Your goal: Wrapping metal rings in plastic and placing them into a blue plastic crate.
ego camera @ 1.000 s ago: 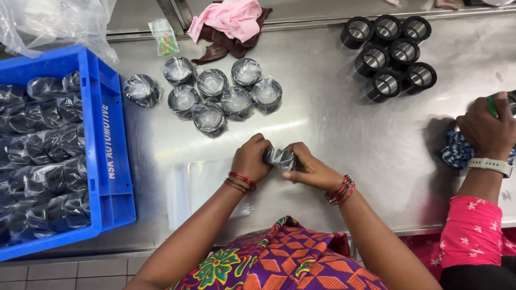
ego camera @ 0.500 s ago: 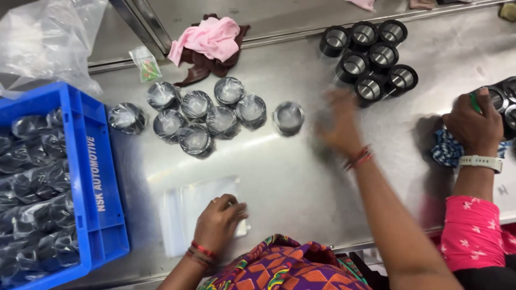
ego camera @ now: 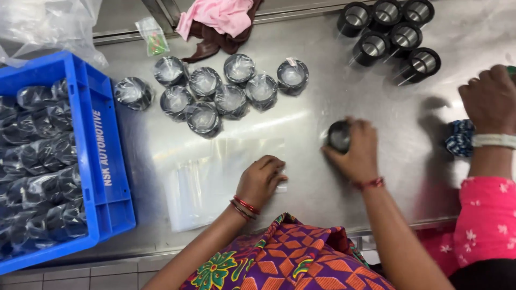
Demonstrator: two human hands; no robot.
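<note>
Right hand (ego camera: 357, 153): we have it closed around one bare black metal ring (ego camera: 339, 136), standing on the steel table (ego camera: 344, 80) between us and the unwrapped stock. Left hand (ego camera: 262, 180): fingers curled, resting on the edge of the stack of clear plastic bags (ego camera: 215, 180); we cannot tell whether a bag is pinched.

Done, by our count: nine bagged rings (ego camera: 228, 88) grouped at the table's middle; many more bagged pieces fill the blue crate (ego camera: 105, 161) at left.

Left to do, as we judge it: the ring in hand, plus six unwrapped rings (ego camera: 392, 29) at the far right.

Also present: a pink cloth (ego camera: 223, 16); a co-worker's hand (ego camera: 489, 99) at right edge.
</note>
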